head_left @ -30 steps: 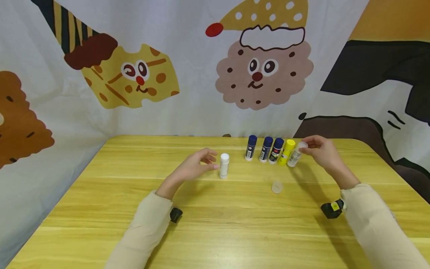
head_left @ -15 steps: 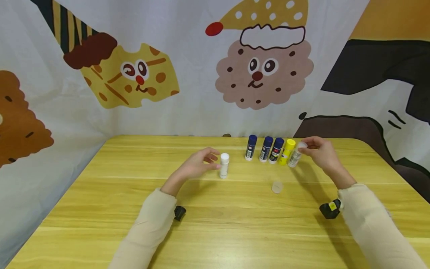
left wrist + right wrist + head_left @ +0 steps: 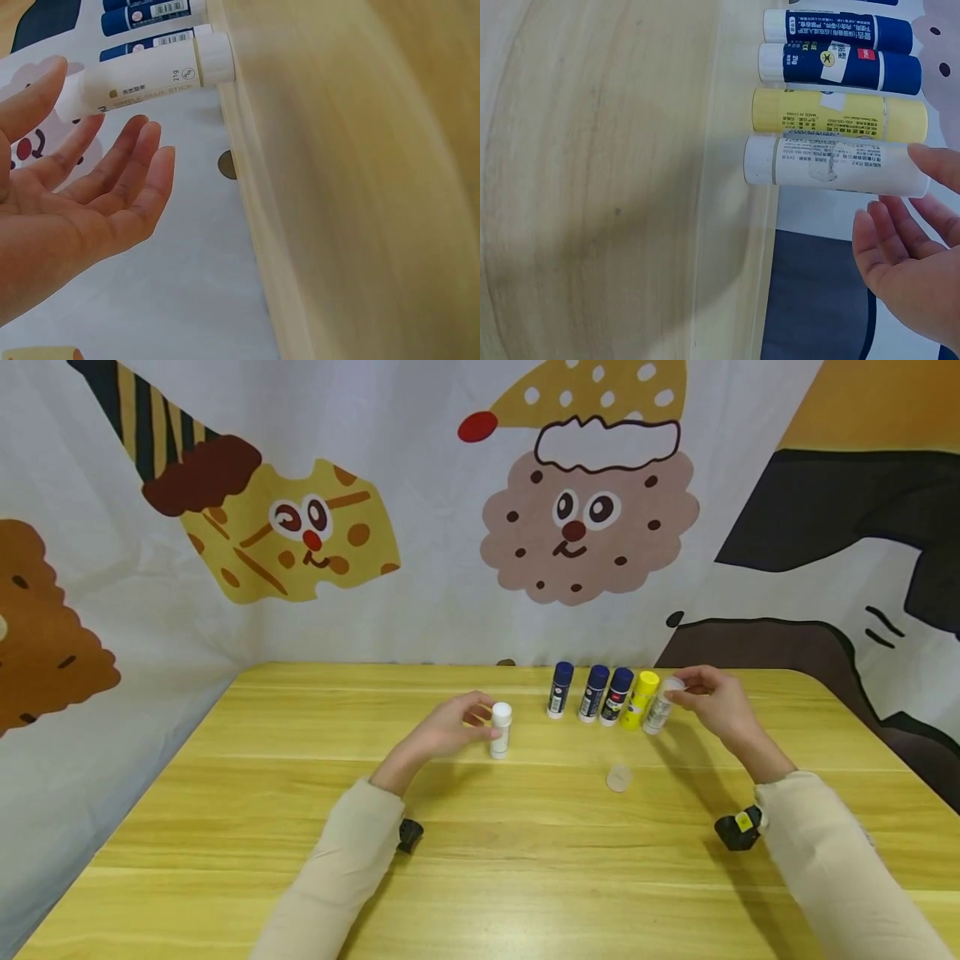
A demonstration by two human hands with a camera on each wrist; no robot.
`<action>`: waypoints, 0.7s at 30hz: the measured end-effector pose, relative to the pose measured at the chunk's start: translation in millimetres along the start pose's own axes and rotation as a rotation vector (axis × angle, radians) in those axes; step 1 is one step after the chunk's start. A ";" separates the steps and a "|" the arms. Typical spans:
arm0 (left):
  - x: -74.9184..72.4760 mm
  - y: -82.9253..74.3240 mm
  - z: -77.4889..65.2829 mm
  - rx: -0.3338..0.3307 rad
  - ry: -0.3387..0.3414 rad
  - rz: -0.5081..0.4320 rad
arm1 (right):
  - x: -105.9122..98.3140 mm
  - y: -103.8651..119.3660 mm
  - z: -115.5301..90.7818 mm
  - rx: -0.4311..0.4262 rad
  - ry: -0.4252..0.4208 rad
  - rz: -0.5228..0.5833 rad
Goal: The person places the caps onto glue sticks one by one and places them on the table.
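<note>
In the head view, a white glue stick [image 3: 502, 717] stands upright near the middle of the table. My left hand [image 3: 448, 727] is at its left side, thumb overlapping the barrel and fingers loosely bent. The left wrist view has the thumb and index fingertip [image 3: 96, 122] at the capped end of this white stick [image 3: 150, 75], with the other fingers spread apart. At the right end of a row, my right hand [image 3: 716, 700] pinches the top of a pale, printed glue stick [image 3: 657, 713] between thumb and fingers. That stick leans slightly beside a yellow glue stick [image 3: 640, 702].
Three navy-capped glue sticks, including the leftmost one [image 3: 559, 691], stand left of the yellow one. A small round translucent disc [image 3: 618, 778] lies flat on the wooden table [image 3: 525, 877]. Behind the table hangs a printed cloth [image 3: 427, 527].
My left hand has moved a little to the right, bringing its thumb over the white glue stick. The right hand and the row of glue sticks have stayed almost still.
</note>
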State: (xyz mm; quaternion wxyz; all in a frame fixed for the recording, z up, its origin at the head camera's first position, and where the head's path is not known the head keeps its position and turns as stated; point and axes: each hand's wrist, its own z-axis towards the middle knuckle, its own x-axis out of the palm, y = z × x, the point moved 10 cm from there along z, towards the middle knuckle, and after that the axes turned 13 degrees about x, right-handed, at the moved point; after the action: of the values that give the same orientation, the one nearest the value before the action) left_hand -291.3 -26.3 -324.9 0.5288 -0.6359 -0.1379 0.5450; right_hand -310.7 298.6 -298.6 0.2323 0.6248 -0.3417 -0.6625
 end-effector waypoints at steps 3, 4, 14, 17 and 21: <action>1.6 1.8 1.5 -0.012 -0.001 0.004 | -1.3 -0.8 -1.0 0.002 0.002 -0.003; 2.0 2.2 1.8 -0.014 -0.001 0.006 | -1.7 -1.1 -1.4 0.003 0.004 -0.004; 4.0 4.4 3.3 -0.039 -0.002 -0.014 | -8.7 3.2 -6.3 -0.017 -0.008 -0.033; 4.2 3.5 3.5 -0.044 -0.001 -0.016 | -11.7 5.6 -9.4 -0.024 -0.017 -0.037; 4.9 4.6 4.2 -0.051 0.002 -0.010 | -15.3 7.8 -13.3 -0.034 -0.031 -0.043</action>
State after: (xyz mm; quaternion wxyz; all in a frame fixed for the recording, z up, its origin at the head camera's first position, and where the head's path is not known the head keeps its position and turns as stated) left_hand -294.9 -22.3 -330.7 0.5151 -0.6490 -0.1546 0.5382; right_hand -296.8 302.5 -282.4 0.2233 0.6176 -0.3205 -0.6826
